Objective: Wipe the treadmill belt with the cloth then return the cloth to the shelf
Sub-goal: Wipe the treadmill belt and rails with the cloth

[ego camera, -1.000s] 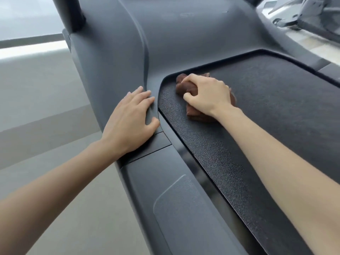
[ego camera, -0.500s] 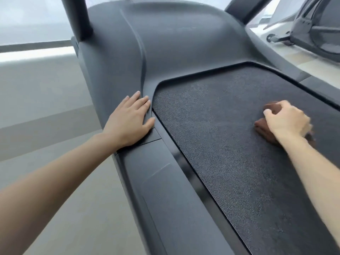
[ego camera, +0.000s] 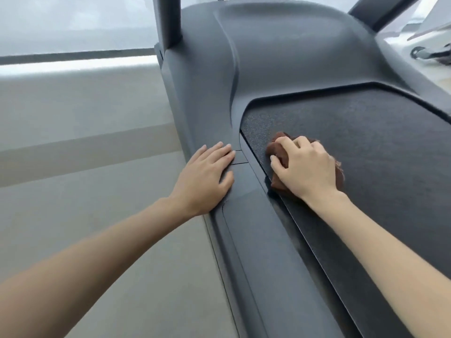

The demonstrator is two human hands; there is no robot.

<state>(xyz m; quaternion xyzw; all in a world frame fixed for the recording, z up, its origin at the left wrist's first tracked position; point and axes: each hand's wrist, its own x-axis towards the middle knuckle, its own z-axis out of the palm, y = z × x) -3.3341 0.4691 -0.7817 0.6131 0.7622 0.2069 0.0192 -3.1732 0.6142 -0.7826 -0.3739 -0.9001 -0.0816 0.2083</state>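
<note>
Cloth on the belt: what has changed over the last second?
The right hand swept the cloth across the belt to its right side, then back to the left edge, where it now grips the bunched cloth against the belt. Nothing was let go. The left hand stayed flat on the side rail.

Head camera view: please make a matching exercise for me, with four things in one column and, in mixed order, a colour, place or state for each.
Column one:
1. cloth
2. left hand
3. right hand
4. treadmill belt

Column two:
A. lies flat on the grey side rail
B. black, with a rough texture
C. brown, bunched under a hand
D. grips the cloth on the belt

Right pairs: 1-C, 2-A, 3-D, 4-B
</note>
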